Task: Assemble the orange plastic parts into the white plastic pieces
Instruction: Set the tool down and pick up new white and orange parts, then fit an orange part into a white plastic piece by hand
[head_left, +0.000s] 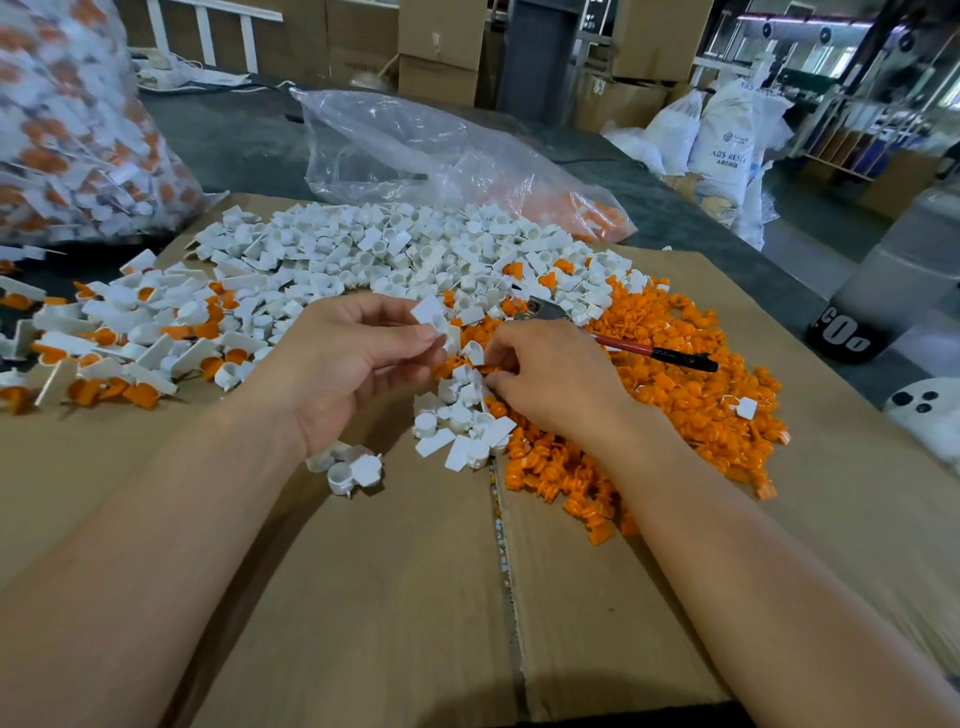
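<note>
A person's left hand pinched a white piece above the middle of the counter; the right hand curled among orange parts, its grip unclear. Some assembled pieces lay at the left edge; large loose piles awaited.

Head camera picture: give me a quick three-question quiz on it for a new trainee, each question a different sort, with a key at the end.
1. True or false: the left hand pinches a white piece in its grip.
2. The handle of the red-and-black-handled tool lies on: A the orange pile; B the floor; C a white sack.
3. Fill in: the loose parts are spread on flattened ____.

Key: 1 true; 2 A; 3 cardboard.
</note>
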